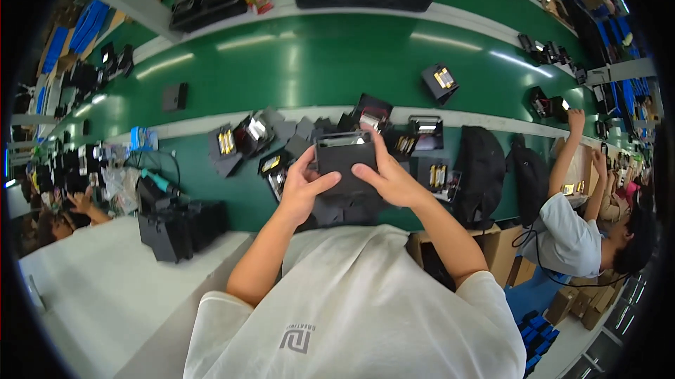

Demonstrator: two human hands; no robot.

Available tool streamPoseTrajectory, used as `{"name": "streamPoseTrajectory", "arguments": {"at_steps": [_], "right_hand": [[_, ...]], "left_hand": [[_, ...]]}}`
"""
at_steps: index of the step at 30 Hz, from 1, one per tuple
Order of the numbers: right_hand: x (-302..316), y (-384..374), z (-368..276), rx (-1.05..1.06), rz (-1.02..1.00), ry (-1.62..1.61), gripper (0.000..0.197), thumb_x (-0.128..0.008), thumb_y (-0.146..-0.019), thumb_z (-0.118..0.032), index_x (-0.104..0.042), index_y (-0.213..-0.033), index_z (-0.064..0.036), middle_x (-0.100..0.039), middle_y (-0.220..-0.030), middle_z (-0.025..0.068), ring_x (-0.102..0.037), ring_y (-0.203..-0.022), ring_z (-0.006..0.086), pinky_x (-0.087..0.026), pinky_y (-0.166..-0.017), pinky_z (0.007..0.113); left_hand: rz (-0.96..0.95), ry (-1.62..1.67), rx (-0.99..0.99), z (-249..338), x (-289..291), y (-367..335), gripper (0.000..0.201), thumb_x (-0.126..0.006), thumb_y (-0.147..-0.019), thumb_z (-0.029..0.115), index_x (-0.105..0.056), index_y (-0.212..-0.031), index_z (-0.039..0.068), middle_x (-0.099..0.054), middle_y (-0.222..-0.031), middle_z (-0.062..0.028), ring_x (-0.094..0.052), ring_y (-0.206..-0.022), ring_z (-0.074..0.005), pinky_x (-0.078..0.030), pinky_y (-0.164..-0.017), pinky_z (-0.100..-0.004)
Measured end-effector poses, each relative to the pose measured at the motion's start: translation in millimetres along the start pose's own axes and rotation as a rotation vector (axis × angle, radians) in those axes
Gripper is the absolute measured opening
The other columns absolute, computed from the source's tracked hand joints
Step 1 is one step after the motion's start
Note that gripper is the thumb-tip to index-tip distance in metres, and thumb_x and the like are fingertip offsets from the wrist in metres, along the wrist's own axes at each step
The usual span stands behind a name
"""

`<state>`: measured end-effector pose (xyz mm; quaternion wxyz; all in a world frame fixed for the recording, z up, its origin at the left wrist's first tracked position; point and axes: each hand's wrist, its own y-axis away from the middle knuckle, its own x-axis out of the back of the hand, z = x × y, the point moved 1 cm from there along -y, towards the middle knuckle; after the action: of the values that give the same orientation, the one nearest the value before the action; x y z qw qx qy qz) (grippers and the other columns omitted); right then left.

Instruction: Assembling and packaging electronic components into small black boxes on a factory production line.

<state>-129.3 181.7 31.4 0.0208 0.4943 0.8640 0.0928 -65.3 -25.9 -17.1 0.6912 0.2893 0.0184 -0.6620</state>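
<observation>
A dark box-shaped housing (344, 159) is held level in front of my chest, above the work table. My left hand (304, 185) grips its left side, thumb lying on the face nearest me. On the right side, my right hand (390, 176) holds it the same way, fingers around the edge and thumb on the near face. A lighter strip shows along the far rim; the inside is mostly hidden. Just beyond lies an open black housing (373, 113) with wiring inside. Flat dark pieces (299, 133) are heaped to the left of it.
Open housings with yellow parts (225, 143) lie left, others (439, 175) right. A black backpack (480, 175) and black boxes (184, 228) flank me. Behind runs a green conveyor belt (330, 62) carrying a dark unit (441, 84). A co-worker (576, 231) reaches toward the belt at right.
</observation>
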Motion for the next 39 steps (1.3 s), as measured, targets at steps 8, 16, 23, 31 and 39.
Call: {"name": "streamPoseTrajectory", "arguments": {"at_steps": [8, 16, 23, 31, 39], "right_hand": [[156.0, -94.2, 118.3, -0.175, 0.586, 1.429, 0.094, -0.079, -0.072, -0.039, -0.029, -0.147, -0.0112, -0.035, -0.146, 0.0178, -0.044, -0.127, 0.0366, -0.04, -0.096, 0.058], [165.5, -103.9, 120.6, -0.08, 0.571, 1.148, 0.096, -0.079, -0.069, -0.033, -0.027, -0.148, -0.018, -0.043, -0.138, 0.0143, -0.049, -0.12, 0.0345, -0.042, -0.095, 0.055], [87.5, -53.7, 4.1, 0.094, 0.391, 0.709, 0.08, -0.077, -0.068, -0.026, -0.046, -0.142, -0.0194, -0.04, -0.14, 0.02, -0.046, -0.124, 0.0384, -0.042, -0.1, 0.046], [21.5, 21.8, -50.3, 0.394, -0.346, 1.005, 0.094, -0.087, -0.059, -0.019, -0.043, -0.142, -0.0125, -0.04, -0.142, 0.0162, -0.044, -0.127, 0.0349, -0.038, -0.106, 0.041], [4.9, 47.1, -60.8, 0.399, -0.373, 1.019, 0.092, -0.085, -0.062, -0.014, -0.04, -0.141, -0.0027, -0.045, -0.142, 0.0131, -0.045, -0.128, 0.0329, -0.036, -0.108, 0.041]], "left_hand": [[0.197, -0.076, -0.061, 12.5, 21.7, -158.2, 0.046, -0.064, -0.091, 0.013, -0.044, -0.13, -0.003, -0.046, -0.128, -0.0237, -0.06, -0.095, -0.0273, -0.06, -0.068, -0.0336], [0.554, -1.309, -0.572, -2.6, 76.7, -237.6, 0.046, -0.064, -0.088, 0.014, -0.048, -0.131, 0.008, -0.045, -0.132, -0.0188, -0.061, -0.095, -0.0306, -0.054, -0.078, -0.0407], [-0.077, -0.699, -0.164, 34.5, -14.6, -171.1, 0.041, -0.057, -0.094, 0.023, -0.052, -0.132, 0.01, -0.053, -0.131, -0.0139, -0.058, -0.109, -0.028, -0.051, -0.086, -0.0402], [-0.308, 0.007, 0.228, -1.6, -43.0, -14.5, 0.042, -0.044, -0.103, 0.032, -0.05, -0.137, 0.009, -0.055, -0.132, -0.0099, -0.054, -0.116, -0.0192, -0.045, -0.095, -0.0334], [-0.24, 0.045, 0.178, -15.2, -32.1, 26.8, 0.043, -0.043, -0.103, 0.033, -0.044, -0.138, 0.008, -0.054, -0.134, -0.0106, -0.054, -0.117, -0.0221, -0.045, -0.096, -0.0321]]}}
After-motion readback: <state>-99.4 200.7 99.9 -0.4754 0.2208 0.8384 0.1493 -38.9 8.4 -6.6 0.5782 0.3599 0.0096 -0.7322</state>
